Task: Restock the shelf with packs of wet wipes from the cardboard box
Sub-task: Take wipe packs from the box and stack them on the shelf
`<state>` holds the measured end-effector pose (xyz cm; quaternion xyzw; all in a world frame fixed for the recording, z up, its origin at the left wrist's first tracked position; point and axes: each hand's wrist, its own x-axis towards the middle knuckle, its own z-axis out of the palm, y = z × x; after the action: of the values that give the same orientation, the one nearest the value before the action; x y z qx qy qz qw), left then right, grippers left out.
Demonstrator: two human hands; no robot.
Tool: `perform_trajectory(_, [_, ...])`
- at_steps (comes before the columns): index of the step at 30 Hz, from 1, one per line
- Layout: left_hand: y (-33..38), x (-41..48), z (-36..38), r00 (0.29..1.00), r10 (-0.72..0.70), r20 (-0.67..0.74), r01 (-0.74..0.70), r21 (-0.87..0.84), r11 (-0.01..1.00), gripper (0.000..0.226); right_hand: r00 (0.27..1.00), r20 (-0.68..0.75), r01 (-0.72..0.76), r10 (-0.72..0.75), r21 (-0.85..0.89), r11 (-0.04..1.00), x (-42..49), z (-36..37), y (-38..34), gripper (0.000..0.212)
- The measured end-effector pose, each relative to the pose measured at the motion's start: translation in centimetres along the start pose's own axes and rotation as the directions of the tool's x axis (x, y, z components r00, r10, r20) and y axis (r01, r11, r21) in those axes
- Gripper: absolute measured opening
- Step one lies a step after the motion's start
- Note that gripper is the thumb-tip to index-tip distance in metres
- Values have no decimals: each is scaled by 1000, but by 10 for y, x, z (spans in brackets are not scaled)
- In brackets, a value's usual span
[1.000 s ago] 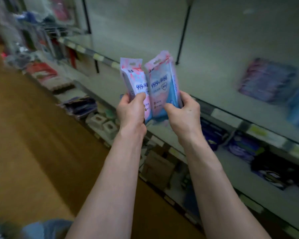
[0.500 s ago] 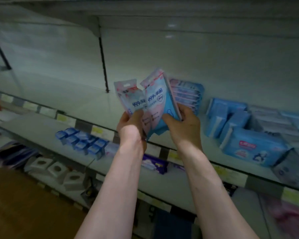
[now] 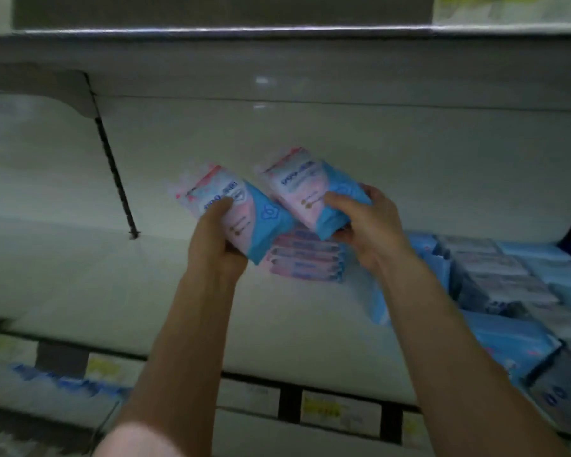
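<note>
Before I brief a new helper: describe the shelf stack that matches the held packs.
On the white shelf, find the leftmost goods, behind the left hand and right hand. The stack of flat packs there is pink and blue; neighbours to its right are blue or grey.

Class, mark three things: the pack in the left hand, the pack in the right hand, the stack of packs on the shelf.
left-hand pack (image 3: 248,219): head view, front face.
right-hand pack (image 3: 302,196): head view, pink front.
stack of packs (image 3: 305,258): head view, front edges of the packs.
</note>
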<state>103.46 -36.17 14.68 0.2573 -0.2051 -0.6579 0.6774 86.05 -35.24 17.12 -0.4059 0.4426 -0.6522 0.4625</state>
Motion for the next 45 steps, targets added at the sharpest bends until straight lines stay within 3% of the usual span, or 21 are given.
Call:
perform_trajectory(2, [18,16,5,994,-20,107,22,-18,1000,29,999,16,-42,43,-16,999,28,-3,-6,9])
perform_trajectory(4, [29,30,16,980,-89,176,82,47,996,30,991,64,-113,114,-23,993,53,-5,-7,12])
perform_trajectory(6, [33,44,29,966,-177,190,142,183,973,31,965,151,-209,217,-65,976,71,-6,-5,27])
perform_trajectory(10, [32,70,47,954,-248,165,180,344,922,23,946,141,-274,290,-127,953,88,-4,-7,5])
perform_trajectory(13, [27,83,51,959,-273,79,221,392,893,15,973,50,-195,224,-331,923,102,-6,-6,24])
perform_trajectory(17, [17,93,47,969,-248,-14,225,471,853,12,996,71,-1,58,-631,776,112,-4,3,37])
perform_trajectory(20, [11,93,42,971,-233,-58,231,487,843,11,995,95,90,-30,-731,676,116,-8,18,35])
perform_trajectory(23, [6,92,37,972,-219,-87,232,514,826,16,992,62,115,-106,-769,628,113,-10,27,11])
perform_trajectory(25, [3,91,36,974,-197,-110,225,523,822,20,994,6,73,-112,-786,614,110,-12,29,28])
perform_trajectory(26, [2,91,36,976,-181,-120,217,525,823,22,994,-6,59,-111,-816,575,110,-14,30,32])
perform_trajectory(28, [1,92,35,980,-151,-127,195,525,828,22,988,3,65,-154,-914,399,107,-13,29,29])
perform_trajectory(31, [-2,93,37,984,-109,-140,167,525,835,11,943,146,196,-299,-970,145,102,-5,27,30])
perform_trajectory(34, [-5,90,43,987,-32,-155,114,560,821,7,910,307,331,-278,-942,46,95,5,30,34])
perform_trajectory(37, [-6,87,52,986,70,-154,46,638,769,9,948,280,299,-150,-947,119,94,6,32,38])
perform_trajectory(40, [-4,83,59,975,165,-146,-23,676,736,10,945,267,304,-188,-929,211,93,4,23,31])
perform_trajectory(42, [-3,84,62,978,159,-135,-47,601,798,6,953,213,283,-214,-876,392,89,4,15,28])
perform_trajectory(45, [-5,82,65,992,8,-123,41,389,920,20,988,133,150,-83,-664,732,79,1,4,37])
